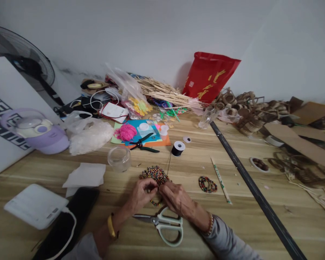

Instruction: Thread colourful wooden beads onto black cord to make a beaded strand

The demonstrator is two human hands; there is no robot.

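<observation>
My left hand (142, 193) and my right hand (177, 198) meet over the wooden table (233, 224), fingers pinched together on a short strand of coloured beads (155, 203). Just beyond the fingertips lies a heap of loose coloured beads (154, 173). A thin black thread runs from my hands up to a black thread spool (178, 148). Scissors with pale green handles (162, 224) lie under my wrists. A finished bead bracelet (207, 184) rests to the right of my right hand.
A clear jar (119, 158), white tissue (84, 176), a white power bank (35, 206) and a dark phone (67, 220) lie at left. Black pliers (143, 144), pink yarn (125, 132), a red bag (209, 76) and woven bamboo pieces (249, 112) crowd the back. A long black rod (254, 191) crosses at right.
</observation>
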